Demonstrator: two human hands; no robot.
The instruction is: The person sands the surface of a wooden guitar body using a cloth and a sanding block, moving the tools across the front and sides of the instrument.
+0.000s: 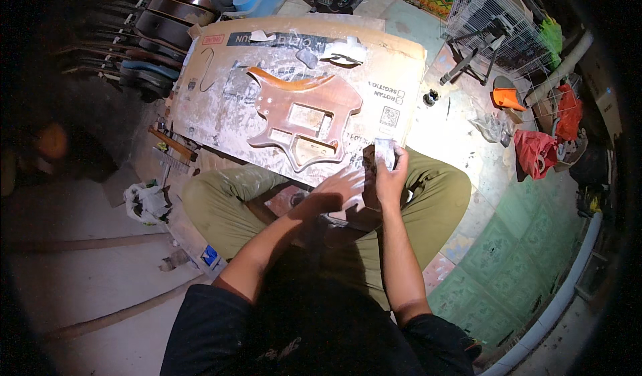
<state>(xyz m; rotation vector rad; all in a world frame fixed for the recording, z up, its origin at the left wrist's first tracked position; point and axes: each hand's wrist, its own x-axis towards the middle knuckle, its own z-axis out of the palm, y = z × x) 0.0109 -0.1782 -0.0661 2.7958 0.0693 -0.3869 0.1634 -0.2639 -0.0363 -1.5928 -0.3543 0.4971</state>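
A wooden electric guitar body (307,112), reddish brown with cut-out cavities and small holes, lies flat on a dust-smeared cardboard sheet (401,62). Close to the sheet's near edge, my right hand (390,179) grips a small grey rectangular block (384,153) upright between thumb and fingers. To its left, my left hand (340,187) reaches over the near edge of the cardboard with its whitened fingers stretched out, just below the guitar body. No object shows in it. Neither hand touches the guitar body.
Crumpled grey sandpaper (307,58) and a torn white sheet (344,52) lie on the cardboard's far side. Guitars (170,22) stand in a row at far left. A small tripod (468,58), a wire cage (501,22) and a red bag (535,154) are at right.
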